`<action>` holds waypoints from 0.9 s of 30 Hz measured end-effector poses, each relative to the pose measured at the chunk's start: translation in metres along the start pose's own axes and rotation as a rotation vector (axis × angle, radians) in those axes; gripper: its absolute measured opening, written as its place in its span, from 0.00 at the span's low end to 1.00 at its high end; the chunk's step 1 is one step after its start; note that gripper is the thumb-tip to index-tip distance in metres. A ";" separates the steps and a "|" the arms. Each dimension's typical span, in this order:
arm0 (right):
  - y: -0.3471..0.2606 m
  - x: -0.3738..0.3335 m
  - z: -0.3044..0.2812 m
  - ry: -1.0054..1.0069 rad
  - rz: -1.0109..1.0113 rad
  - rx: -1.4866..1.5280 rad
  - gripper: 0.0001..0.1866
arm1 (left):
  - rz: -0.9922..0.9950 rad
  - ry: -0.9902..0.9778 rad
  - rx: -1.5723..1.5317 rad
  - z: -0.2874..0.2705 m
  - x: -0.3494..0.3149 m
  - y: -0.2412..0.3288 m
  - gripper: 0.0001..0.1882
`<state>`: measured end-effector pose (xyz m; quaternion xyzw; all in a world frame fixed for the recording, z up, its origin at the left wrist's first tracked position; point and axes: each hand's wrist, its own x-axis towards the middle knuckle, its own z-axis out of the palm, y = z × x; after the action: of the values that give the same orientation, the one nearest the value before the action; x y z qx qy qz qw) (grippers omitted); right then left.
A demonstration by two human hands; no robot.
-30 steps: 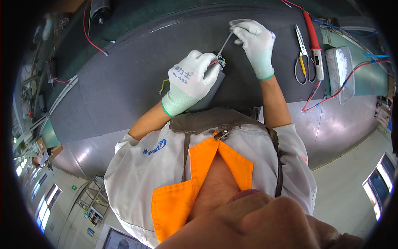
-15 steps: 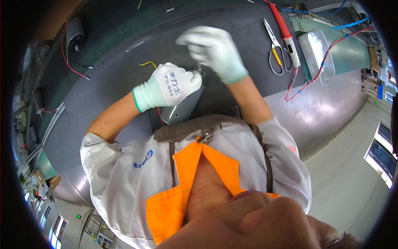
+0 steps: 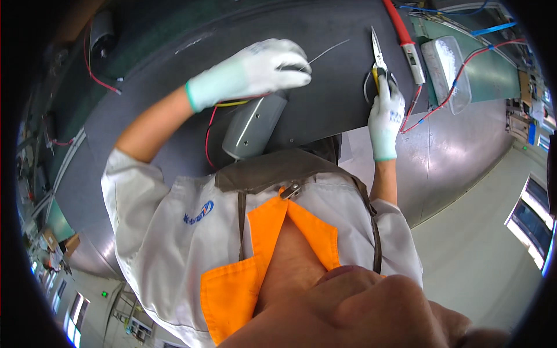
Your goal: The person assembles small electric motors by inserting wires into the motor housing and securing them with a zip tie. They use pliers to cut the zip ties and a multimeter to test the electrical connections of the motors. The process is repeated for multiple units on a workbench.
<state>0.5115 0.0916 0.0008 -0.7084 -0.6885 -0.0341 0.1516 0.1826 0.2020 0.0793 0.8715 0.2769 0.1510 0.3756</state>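
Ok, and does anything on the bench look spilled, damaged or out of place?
Nothing stands out. The grey cylinder lies on its side, the right hand touches the scissors, and no spill shows around the plastic tray.

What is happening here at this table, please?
A person in white gloves works at a dark worktop. The left hand holds a thin pale strand, its free end pointing toward the scissors. The right hand has its fingers at the scissors' handles; whether it grips them firmly is unclear. A grey cylinder lies between the left hand and the person's body. Right of the scissors lies a red-handled tool.
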 end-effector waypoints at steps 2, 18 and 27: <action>-0.011 -0.028 -0.019 -0.082 -0.053 0.142 0.33 | -0.313 -0.192 -0.284 -0.012 0.018 0.010 0.17; -0.069 0.000 -0.055 -0.612 -0.101 0.735 0.44 | 0.563 0.264 0.260 -0.050 0.029 -0.011 0.11; -0.111 0.012 -0.053 -0.557 -0.289 0.433 0.36 | 0.549 0.327 0.419 -0.042 0.033 -0.001 0.12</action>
<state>0.4110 0.0904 0.0735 -0.5376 -0.7875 0.2850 0.0982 0.1888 0.2462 0.1089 0.9355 0.1142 0.3233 0.0857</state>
